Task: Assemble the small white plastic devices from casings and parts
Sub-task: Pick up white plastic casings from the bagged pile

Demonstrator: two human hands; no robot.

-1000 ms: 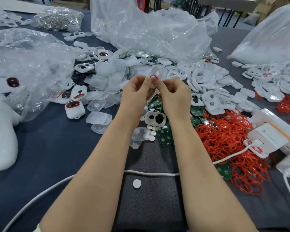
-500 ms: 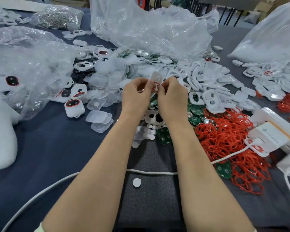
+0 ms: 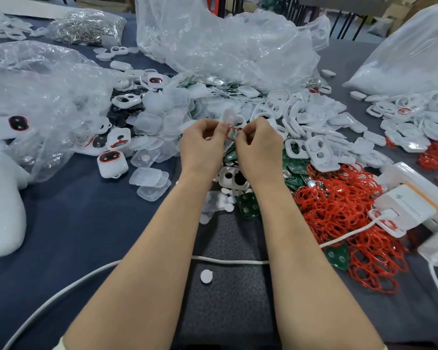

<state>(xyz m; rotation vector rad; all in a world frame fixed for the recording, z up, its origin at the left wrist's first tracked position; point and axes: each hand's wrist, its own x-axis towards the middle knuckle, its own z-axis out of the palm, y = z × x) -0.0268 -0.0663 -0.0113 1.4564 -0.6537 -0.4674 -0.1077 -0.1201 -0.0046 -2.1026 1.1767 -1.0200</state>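
Red ring [image 3: 232, 133] on white casing [image 3: 228, 116]

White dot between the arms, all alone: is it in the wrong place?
Probably stray. The white dot lies alone on the dark mat, nearer than the white cable, while the other white dots cluster farther up beside a green board.

I can read no words or numbers in view. The white box [image 3: 405, 210] on my right carries a grey zigzag mark, like a lightning bolt, on its top face. The small print beside the mark is too blurred to read.
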